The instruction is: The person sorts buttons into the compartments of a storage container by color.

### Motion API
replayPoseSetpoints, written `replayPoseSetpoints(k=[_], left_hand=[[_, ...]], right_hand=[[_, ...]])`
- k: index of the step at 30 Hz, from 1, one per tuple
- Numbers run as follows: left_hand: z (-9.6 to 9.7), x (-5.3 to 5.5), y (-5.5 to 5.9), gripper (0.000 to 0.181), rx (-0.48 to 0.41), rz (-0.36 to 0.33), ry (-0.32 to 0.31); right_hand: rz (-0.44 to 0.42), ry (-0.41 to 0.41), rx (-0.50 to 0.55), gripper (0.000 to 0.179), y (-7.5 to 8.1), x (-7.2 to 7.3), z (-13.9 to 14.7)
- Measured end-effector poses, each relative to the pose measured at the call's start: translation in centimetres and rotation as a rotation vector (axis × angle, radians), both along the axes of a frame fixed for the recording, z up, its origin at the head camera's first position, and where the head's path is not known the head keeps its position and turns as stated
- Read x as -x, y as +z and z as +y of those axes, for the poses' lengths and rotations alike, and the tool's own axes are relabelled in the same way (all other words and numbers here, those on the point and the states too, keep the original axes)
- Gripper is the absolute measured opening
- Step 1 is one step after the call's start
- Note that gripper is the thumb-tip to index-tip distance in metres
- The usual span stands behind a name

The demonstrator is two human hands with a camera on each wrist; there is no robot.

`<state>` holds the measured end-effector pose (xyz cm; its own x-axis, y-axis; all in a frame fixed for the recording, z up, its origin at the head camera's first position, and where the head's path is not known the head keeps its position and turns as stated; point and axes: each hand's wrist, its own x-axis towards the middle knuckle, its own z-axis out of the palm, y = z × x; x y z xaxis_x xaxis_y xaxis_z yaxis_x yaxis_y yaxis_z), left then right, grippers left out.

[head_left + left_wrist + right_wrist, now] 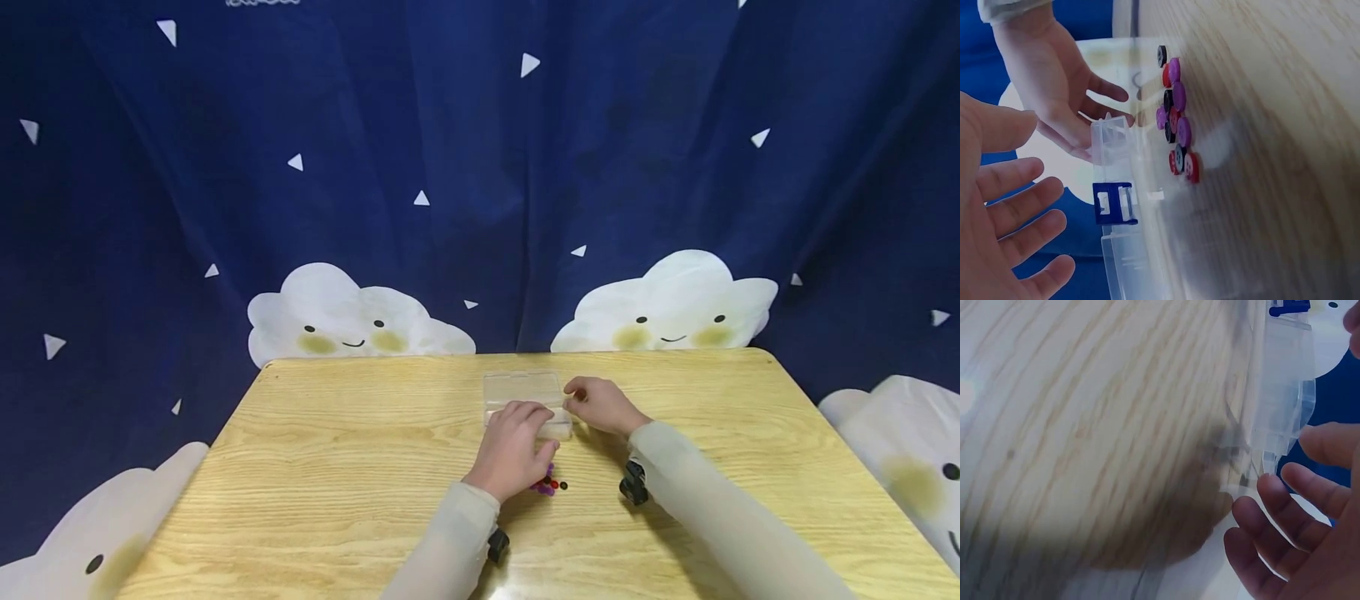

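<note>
A clear plastic box [557,432] sits on the table with its see-through lid [521,386] folded back. Its blue latch [1291,309] shows on the front side. My left hand [513,450] hovers over the box's left front, hiding part of it; the left wrist view shows its fingers spread and holding nothing. At the box's right end is my right hand [603,406], fingers loosely bent and thumb tip right at the edge. Near the box's front lies a small cluster of purple buttons [1179,97], red buttons [1192,167] and black buttons [1162,56], partly behind my left hand in the head view.
The wooden table [337,442] stretches out on both sides of the box. Behind its far edge hangs a dark blue curtain [465,167] with clouds and white triangles. Small black devices are strapped at both wrists.
</note>
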<state>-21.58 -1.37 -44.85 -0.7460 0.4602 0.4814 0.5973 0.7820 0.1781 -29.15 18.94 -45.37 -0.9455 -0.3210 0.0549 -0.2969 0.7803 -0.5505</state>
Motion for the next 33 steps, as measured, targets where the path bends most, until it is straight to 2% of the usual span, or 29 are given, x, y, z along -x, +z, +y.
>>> replayPoseSetpoints(k=[4, 8, 16, 23, 33], left_hand=[[-0.4, -0.1, 0.1, 0.033, -0.008, 0.002, 0.002], [-1.1, -0.2, 0.2, 0.033, -0.023, -0.040, -0.005], [-3.2, -0.5, 0.4, 0.034, -0.068, -0.050, 0.020], [-4.5, -0.7, 0.5, 0.034, -0.097, -0.069, 0.022], [-5.7, -0.8, 0.1, 0.035, -0.117, -0.091, 0.013]], right_hand=[[-0.028, -0.011, 0.015, 0.032, 0.1, 0.0, -0.2], [-0.054, 0.022, 0.042, 0.039, 0.3, -0.4, 0.0], [-0.180, 0.099, 0.002, 0.077, 0.3, -0.7, 0.4], [-0.162, 0.109, -0.018, 0.079, 0.0, -0.7, 0.4], [-0.120, 0.164, -0.038, 0.078, -0.6, -0.4, 1.0]])
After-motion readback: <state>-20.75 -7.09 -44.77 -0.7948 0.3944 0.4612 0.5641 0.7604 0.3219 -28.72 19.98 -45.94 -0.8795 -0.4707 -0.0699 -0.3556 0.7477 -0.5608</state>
